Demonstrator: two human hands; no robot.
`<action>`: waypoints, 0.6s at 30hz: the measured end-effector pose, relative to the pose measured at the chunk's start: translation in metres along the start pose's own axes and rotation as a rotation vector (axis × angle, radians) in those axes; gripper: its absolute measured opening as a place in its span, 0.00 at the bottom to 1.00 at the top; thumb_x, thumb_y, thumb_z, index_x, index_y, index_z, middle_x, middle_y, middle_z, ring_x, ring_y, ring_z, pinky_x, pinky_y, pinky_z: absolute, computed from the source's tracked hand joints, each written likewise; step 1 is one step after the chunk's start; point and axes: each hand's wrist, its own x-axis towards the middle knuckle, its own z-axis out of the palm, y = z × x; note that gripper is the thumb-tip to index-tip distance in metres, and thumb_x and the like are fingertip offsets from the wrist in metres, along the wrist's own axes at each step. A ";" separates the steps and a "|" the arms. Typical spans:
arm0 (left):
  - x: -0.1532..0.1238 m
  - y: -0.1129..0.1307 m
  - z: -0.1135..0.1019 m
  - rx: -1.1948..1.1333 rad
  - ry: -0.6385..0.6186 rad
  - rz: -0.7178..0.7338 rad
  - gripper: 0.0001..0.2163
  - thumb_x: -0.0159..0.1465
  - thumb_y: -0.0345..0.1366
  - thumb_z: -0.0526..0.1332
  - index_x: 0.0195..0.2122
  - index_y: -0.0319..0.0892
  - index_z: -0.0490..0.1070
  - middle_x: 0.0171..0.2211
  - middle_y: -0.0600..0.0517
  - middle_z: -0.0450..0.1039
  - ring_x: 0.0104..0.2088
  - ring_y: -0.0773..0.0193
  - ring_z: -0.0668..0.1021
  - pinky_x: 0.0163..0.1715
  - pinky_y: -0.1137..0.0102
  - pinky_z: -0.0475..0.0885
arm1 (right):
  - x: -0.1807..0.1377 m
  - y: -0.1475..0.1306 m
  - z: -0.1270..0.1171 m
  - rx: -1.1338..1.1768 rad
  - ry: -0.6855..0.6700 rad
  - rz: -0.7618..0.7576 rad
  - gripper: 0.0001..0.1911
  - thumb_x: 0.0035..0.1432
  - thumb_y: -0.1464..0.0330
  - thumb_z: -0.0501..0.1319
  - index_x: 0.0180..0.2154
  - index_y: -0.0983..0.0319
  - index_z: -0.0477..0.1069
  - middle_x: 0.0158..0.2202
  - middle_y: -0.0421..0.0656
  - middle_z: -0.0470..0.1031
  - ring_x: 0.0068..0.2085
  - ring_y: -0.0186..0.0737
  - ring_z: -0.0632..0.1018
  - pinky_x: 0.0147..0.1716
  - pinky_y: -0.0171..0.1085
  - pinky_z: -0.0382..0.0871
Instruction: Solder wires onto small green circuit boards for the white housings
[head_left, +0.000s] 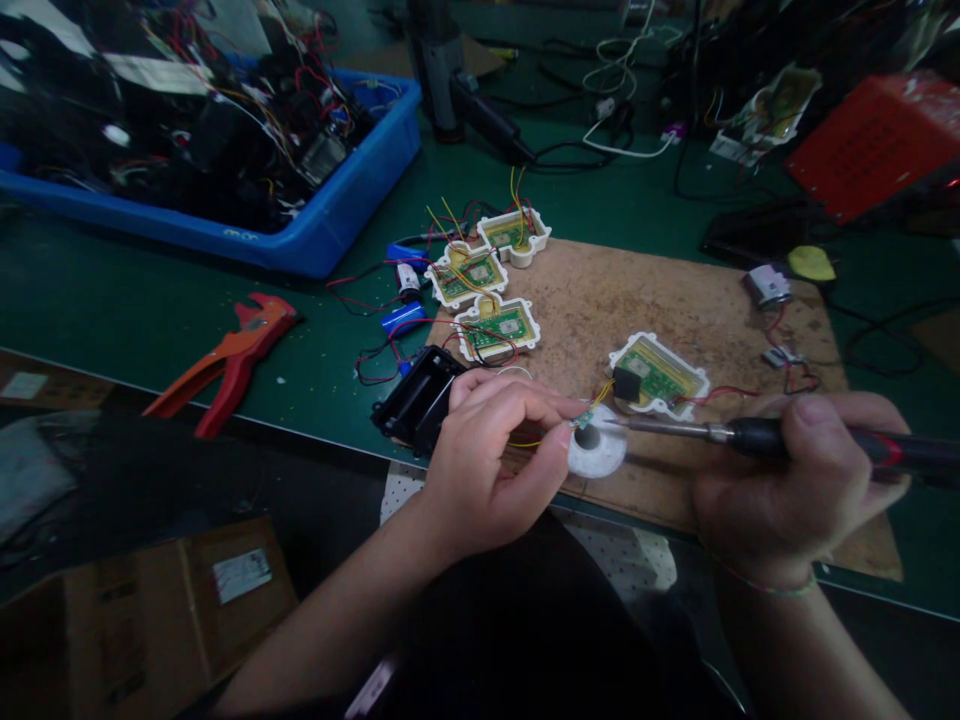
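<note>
Between thumb and fingertips, my left hand (510, 455) pinches a tiny green circuit board (583, 420) with yellow wires. A soldering iron (757, 437) lies in the closed grip of my right hand (806, 475), its tip reaching left to the little board. Below the tip sits a white round disc (600, 452) with a dark centre. Just beyond it, a white housing (660, 375) holds a larger green board and a black square pad; yellow wires run toward the small board. A black plastic case (424, 395) stands left of my left hand.
Several white housings with boards, such as this one (498, 330), line the left of the brown work board (592, 290). Red-orange cutters (232, 360) lie further left. A blue bin (315, 240) of wired parts stands behind. At right are a motor (769, 287) and a red box (877, 145).
</note>
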 end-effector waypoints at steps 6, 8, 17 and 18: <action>0.000 -0.003 0.004 0.046 0.026 0.023 0.05 0.64 0.29 0.63 0.33 0.46 0.69 0.41 0.54 0.85 0.45 0.58 0.83 0.54 0.53 0.70 | -0.002 -0.004 0.000 -0.018 -0.025 0.001 0.04 0.43 0.67 0.61 0.20 0.58 0.68 0.16 0.33 0.64 0.18 0.32 0.64 0.20 0.36 0.53; 0.001 -0.003 0.003 0.058 0.023 0.031 0.06 0.64 0.28 0.63 0.33 0.46 0.69 0.41 0.54 0.85 0.45 0.58 0.83 0.54 0.53 0.70 | -0.002 -0.004 0.001 -0.020 -0.021 0.016 0.04 0.43 0.67 0.61 0.21 0.58 0.68 0.16 0.33 0.65 0.18 0.33 0.64 0.20 0.36 0.54; 0.001 -0.003 0.001 0.063 -0.008 0.032 0.05 0.64 0.29 0.63 0.33 0.46 0.71 0.42 0.54 0.85 0.45 0.57 0.83 0.55 0.53 0.70 | -0.005 -0.009 0.003 -0.063 -0.035 0.010 0.02 0.42 0.68 0.61 0.21 0.59 0.68 0.16 0.34 0.66 0.19 0.33 0.65 0.21 0.35 0.54; 0.001 -0.003 0.001 0.064 -0.011 0.031 0.05 0.64 0.29 0.63 0.33 0.46 0.71 0.43 0.54 0.85 0.46 0.57 0.83 0.55 0.53 0.70 | -0.005 -0.010 0.003 -0.070 -0.047 0.014 0.02 0.42 0.68 0.61 0.21 0.58 0.69 0.17 0.33 0.67 0.19 0.34 0.66 0.21 0.35 0.55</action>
